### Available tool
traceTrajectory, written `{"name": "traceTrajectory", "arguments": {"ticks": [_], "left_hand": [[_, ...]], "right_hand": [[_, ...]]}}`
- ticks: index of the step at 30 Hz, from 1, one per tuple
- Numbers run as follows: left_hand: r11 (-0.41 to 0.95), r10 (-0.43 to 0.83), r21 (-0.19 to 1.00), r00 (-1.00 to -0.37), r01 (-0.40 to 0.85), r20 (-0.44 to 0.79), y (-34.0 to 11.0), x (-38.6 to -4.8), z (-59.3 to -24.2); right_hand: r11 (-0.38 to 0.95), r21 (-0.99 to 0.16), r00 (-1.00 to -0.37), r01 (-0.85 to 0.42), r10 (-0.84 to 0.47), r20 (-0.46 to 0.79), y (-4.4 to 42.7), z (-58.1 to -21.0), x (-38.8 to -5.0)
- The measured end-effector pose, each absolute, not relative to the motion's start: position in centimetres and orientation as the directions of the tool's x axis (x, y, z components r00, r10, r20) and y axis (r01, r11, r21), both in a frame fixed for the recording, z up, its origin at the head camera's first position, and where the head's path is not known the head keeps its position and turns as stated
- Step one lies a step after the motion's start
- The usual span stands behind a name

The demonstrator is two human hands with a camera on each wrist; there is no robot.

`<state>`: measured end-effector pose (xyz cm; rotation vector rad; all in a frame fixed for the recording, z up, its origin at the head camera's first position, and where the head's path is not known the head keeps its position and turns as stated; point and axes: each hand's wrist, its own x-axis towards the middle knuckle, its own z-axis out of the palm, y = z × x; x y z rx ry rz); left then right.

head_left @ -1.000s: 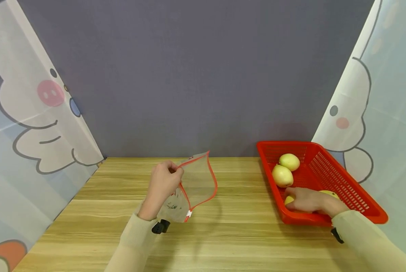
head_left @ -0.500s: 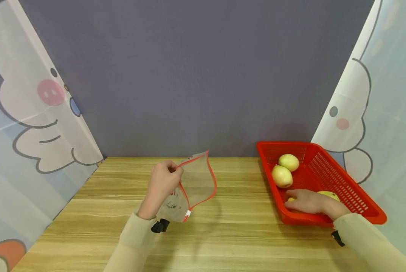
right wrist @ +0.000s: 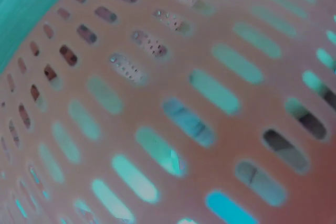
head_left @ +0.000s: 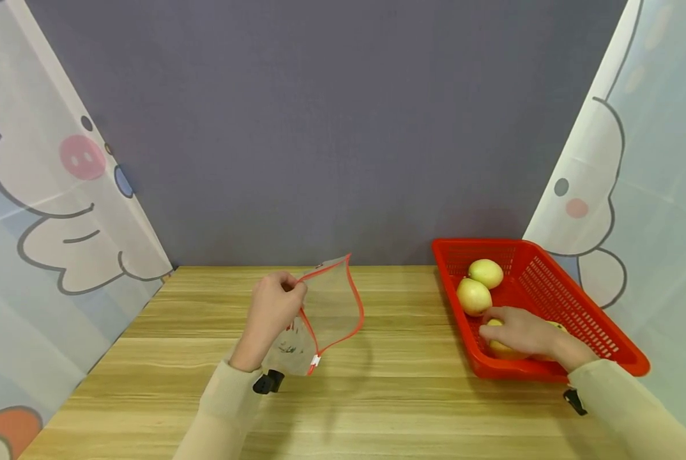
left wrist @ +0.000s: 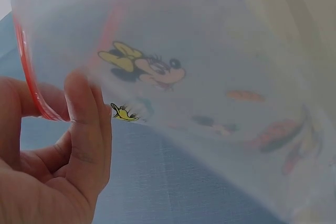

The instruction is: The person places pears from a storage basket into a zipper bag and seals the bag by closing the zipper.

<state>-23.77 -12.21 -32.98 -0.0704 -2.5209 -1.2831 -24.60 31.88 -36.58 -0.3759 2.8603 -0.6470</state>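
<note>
A clear bag with a red zip edge (head_left: 334,300) hangs with its mouth spread apart; my left hand (head_left: 274,306) pinches its rim. Cartoon prints show on the bag (left wrist: 210,51) in the left wrist view, where thumb and fingers of the left hand (left wrist: 79,150) meet at the red edge. Inside the red basket (head_left: 475,364), my right hand (head_left: 524,332) curls its fingers round a yellow fruit (head_left: 504,350) near the front wall. The right wrist view shows only the slotted basket wall (right wrist: 184,93), with the hand out of sight.
Two pale yellow fruits (head_left: 474,297) lie at the basket's left side, behind the right hand. Another yellow fruit (head_left: 557,326) is partly hidden by that hand. The wooden table (head_left: 400,409) meets a grey backdrop (head_left: 331,128), with printed curtains on both sides.
The right hand has risen slightly, and more of the yellow fruit under its fingers shows. The left hand still pinches the bag, nearly unmoved.
</note>
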Motion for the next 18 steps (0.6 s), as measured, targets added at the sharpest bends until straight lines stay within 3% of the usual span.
{"name": "traceTrajectory", "arguments": {"ticks": [18], "left_hand": [[0.605, -0.108, 0.777, -0.948, 0.176, 0.299, -12.1, -23.7, -32.9]], "right_hand": [[0.902, -0.362, -0.971, -0.237, -0.212, 0.107, 31.5, -35.4, -24.7]]}}
